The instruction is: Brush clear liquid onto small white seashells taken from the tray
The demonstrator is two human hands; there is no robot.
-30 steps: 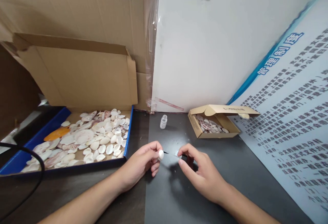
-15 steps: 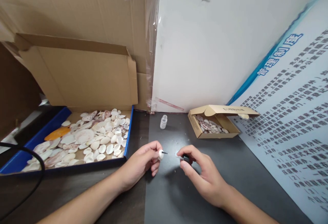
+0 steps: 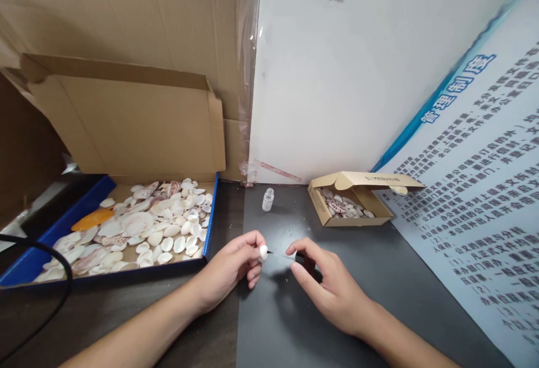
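Observation:
Between thumb and forefinger, my left hand (image 3: 241, 261) pinches a small rounded white piece (image 3: 263, 252). A thin dark tip (image 3: 270, 252) sticks out of that piece toward the right. Opposite it, my right hand (image 3: 326, 284) has thumb and forefinger apart, while a small black object (image 3: 300, 257) shows beneath the curled fingers, partly hidden; its kind cannot be made out. A gap separates the dark tip from my right fingertips. Beyond both hands, a small clear bottle (image 3: 268, 199) with a white label stands upright on the dark tabletop.
On the left lies an open blue-edged cardboard box (image 3: 217, 211) full of seashells (image 3: 138, 223), with one orange shell (image 3: 92, 219) among them. A smaller cardboard box (image 3: 356, 222) of shells is at back right. A black cable (image 3: 69, 278) curves along the left edge; a printed poster (image 3: 471, 188) leans right.
My right thumb and forefinger have spread and shifted slightly left, and the black object is now more hidden by the fingers. My left hand keeps its pinch on the white piece.

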